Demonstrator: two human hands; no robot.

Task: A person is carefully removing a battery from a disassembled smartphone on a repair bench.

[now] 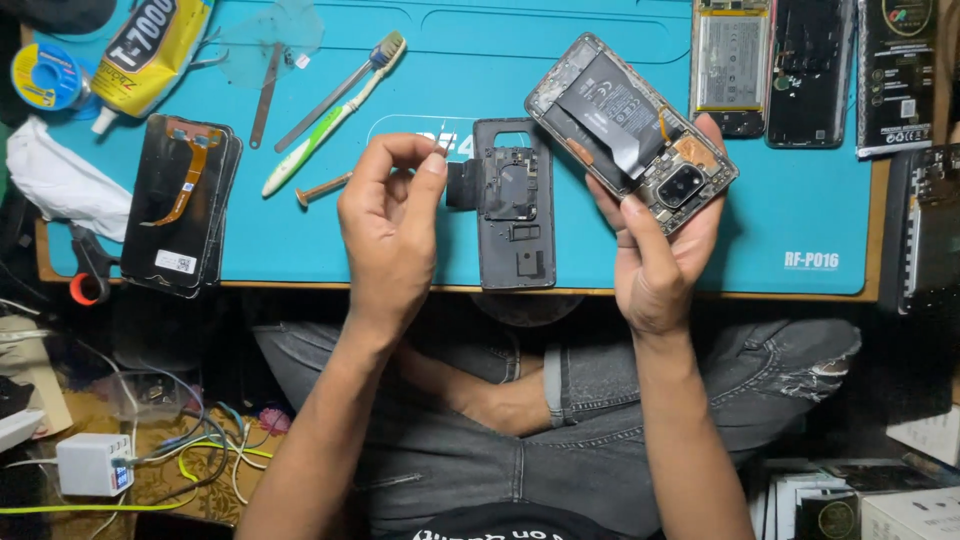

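Note:
My right hand grips an opened phone with its back off, tilted, showing a black battery and the camera module. My left hand hovers just left of it with thumb and forefinger pinched together; whether something tiny sits between them I cannot tell. Between my hands a dark plastic back cover lies flat on the blue work mat.
A phone screen with an orange flex cable lies at the left. A toothbrush, metal pry tool, glue tube and solder reel sit at the back left. More opened phones lie at the back right. A charger with cables is on the floor.

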